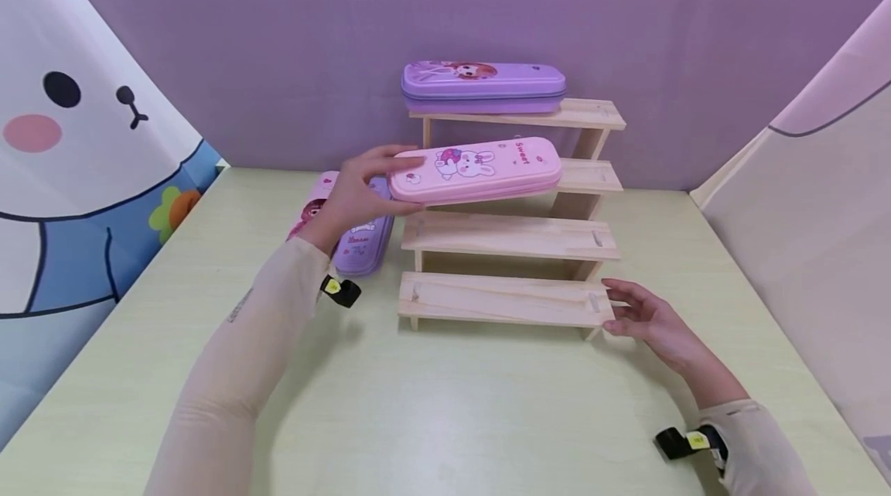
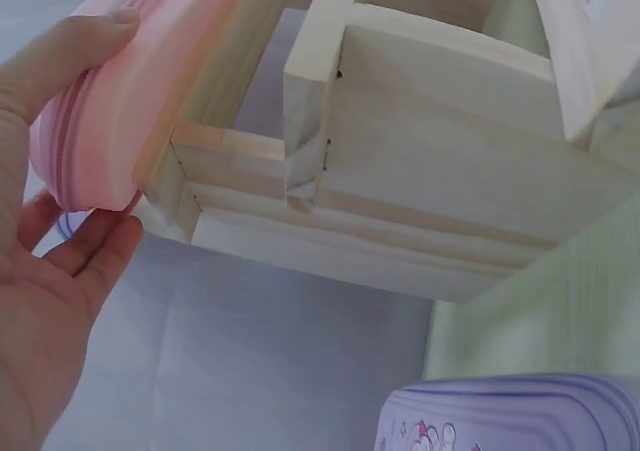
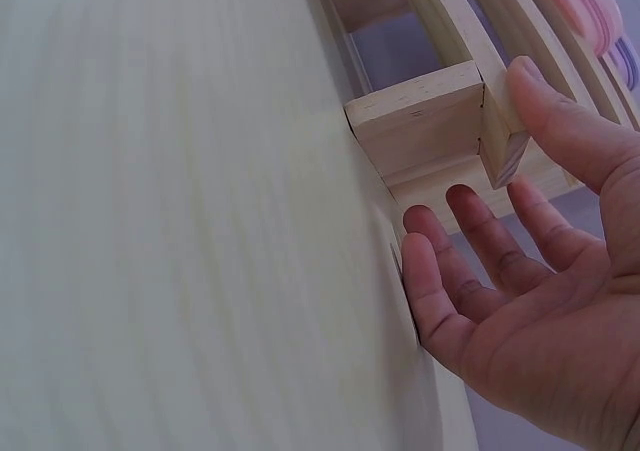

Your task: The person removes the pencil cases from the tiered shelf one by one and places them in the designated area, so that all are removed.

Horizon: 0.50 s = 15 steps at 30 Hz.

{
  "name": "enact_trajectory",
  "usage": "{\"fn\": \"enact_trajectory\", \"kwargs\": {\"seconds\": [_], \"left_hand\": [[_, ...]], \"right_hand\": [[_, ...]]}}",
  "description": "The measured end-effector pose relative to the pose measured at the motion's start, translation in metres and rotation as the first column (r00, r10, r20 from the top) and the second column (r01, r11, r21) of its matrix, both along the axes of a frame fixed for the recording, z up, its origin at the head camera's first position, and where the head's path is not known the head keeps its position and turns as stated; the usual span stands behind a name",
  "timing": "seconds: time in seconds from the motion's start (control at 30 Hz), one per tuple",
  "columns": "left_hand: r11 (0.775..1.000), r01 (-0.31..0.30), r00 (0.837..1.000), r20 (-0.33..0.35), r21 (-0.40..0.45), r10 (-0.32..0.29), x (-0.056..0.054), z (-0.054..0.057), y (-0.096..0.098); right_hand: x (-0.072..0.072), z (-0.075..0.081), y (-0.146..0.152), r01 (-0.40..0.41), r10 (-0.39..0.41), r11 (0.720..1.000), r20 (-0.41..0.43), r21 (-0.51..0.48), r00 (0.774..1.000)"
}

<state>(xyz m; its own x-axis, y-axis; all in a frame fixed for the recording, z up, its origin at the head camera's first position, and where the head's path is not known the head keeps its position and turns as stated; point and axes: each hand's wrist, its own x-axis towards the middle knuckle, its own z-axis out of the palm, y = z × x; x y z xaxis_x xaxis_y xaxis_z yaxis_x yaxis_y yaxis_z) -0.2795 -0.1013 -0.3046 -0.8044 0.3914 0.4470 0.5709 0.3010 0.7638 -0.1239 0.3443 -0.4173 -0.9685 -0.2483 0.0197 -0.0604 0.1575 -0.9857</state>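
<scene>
My left hand grips the left end of a pink pencil case with a rabbit picture, thumb and fingers curled round its edge. The case lies slightly tilted at the second shelf from the top of a stepped wooden rack. In the left wrist view the pink case sits against the rack's shelf end. A purple pencil case lies on the top shelf. My right hand is open, its straight fingers touching the rack's lowest right corner.
Behind my left wrist, a purple case and a pink case lie on the pale green table. The rack's two lower shelves hold nothing. A purple backdrop stands behind; printed fabric walls close both sides.
</scene>
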Motion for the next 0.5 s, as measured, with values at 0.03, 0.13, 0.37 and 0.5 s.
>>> {"fn": "enact_trajectory", "kwargs": {"seconds": [0.03,0.13,0.37,0.5], "left_hand": [[1.0,-0.006,1.0,0.001,0.003,0.006,0.001,-0.001,-0.002],[1.0,-0.022,1.0,0.015,0.02,0.022,0.003,-0.002,-0.007],[0.996,-0.051,0.998,0.046,0.076,0.048,0.008,-0.007,-0.027],[0.991,-0.063,0.998,0.025,0.114,0.061,0.011,-0.01,-0.038]], "right_hand": [[0.0,0.0,0.0,-0.001,0.001,1.0,-0.001,-0.004,1.0],[0.0,0.0,0.0,-0.003,0.003,1.0,-0.002,-0.009,1.0],[0.0,0.0,0.0,0.0,0.0,1.0,-0.003,-0.015,1.0],[-0.001,-0.001,0.0,-0.005,0.004,1.0,-0.009,-0.021,1.0]]}}
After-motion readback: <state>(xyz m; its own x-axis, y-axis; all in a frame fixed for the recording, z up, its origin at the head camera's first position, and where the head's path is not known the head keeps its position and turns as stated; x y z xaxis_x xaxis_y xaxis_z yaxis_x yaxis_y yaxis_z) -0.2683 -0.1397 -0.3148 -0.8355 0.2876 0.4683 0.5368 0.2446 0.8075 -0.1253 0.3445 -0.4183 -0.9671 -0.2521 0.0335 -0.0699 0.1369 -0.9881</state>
